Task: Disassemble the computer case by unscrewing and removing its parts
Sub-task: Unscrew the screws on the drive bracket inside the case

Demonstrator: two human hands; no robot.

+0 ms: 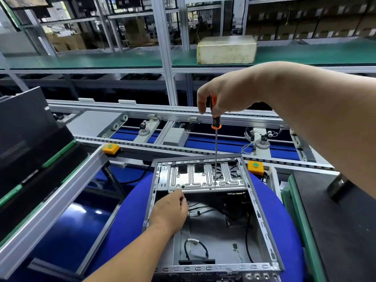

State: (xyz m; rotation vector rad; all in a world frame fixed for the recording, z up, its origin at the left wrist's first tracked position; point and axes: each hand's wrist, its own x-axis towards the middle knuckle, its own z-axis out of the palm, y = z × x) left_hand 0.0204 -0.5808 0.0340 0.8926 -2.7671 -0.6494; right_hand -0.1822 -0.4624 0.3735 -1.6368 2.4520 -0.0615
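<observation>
Sitting open-topped on the round blue pad (130,216) right under me was the computer case (262,222), its ribbed metal bracket (203,178) spanning the far end. My left hand (169,212) rested at the bracket's near edge, fingers curled there, grip hidden. My right hand (225,96) pinched the orange-and-black screwdriver (215,139) upright, tip down on the bracket.
</observation>
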